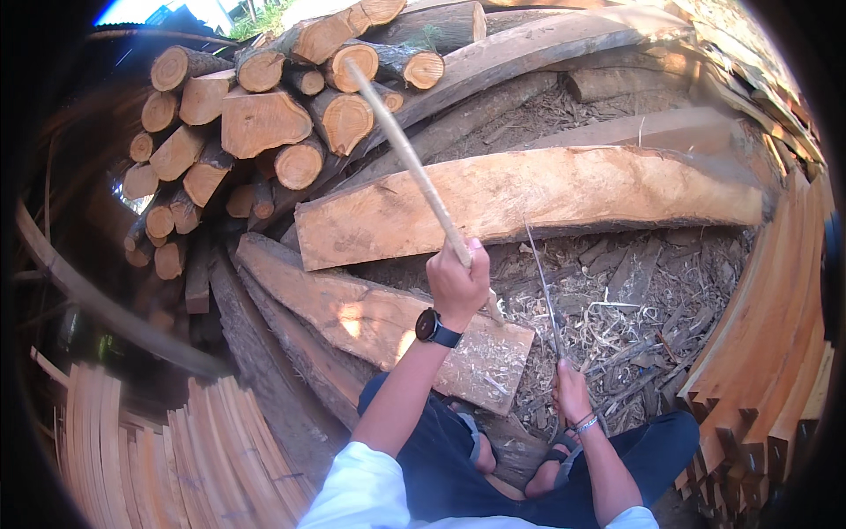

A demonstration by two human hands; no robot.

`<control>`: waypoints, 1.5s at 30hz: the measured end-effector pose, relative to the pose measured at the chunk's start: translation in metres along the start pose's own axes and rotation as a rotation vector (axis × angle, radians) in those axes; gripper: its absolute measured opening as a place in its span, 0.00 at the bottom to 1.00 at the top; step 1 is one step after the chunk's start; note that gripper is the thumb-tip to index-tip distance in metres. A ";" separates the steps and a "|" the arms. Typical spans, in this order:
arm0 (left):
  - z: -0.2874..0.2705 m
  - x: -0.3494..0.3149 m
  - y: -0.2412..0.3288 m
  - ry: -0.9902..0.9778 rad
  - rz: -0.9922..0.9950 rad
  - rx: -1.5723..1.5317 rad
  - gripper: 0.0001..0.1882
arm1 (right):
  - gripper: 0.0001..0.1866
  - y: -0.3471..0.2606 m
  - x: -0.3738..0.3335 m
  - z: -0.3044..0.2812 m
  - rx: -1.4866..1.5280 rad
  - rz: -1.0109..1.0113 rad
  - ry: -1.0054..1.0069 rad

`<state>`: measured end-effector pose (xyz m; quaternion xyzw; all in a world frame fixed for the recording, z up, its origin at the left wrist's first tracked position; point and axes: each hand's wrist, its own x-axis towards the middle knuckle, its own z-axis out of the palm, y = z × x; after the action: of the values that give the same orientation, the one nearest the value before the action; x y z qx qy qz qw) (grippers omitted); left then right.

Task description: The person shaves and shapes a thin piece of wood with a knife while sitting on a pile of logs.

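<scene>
The left hand (460,280) has its fingers closed low around a pale stick (404,150), its lower end over the plank (483,363) — seemingly for backing — while the right hand (573,395) fully wraps a long knife (543,284), blade aimed away, presumably for clearance.

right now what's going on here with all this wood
A person is seated with a long pale stick in the left hand and a long thin blade in the right hand. The blade points away from the person, apart from the stick. Wood shavings litter the ground beyond, and cut logs are piled at upper left.
</scene>
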<state>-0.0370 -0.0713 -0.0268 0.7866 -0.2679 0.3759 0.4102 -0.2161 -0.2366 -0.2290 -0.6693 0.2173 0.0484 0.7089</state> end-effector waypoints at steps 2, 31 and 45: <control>-0.024 -0.021 -0.016 0.083 -0.259 -0.333 0.13 | 0.31 -0.002 0.000 0.005 -0.101 -0.004 -0.016; -0.083 -0.071 -0.033 0.489 -0.566 -0.864 0.16 | 0.34 0.024 -0.014 0.065 -0.371 -0.087 -0.203; -0.096 -0.144 0.009 0.581 -0.504 -0.737 0.16 | 0.36 0.006 -0.026 0.052 -0.320 -0.163 -0.242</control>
<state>-0.1620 0.0210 -0.1031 0.4937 -0.0602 0.3490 0.7942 -0.2288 -0.1795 -0.2241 -0.7779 0.0654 0.1048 0.6161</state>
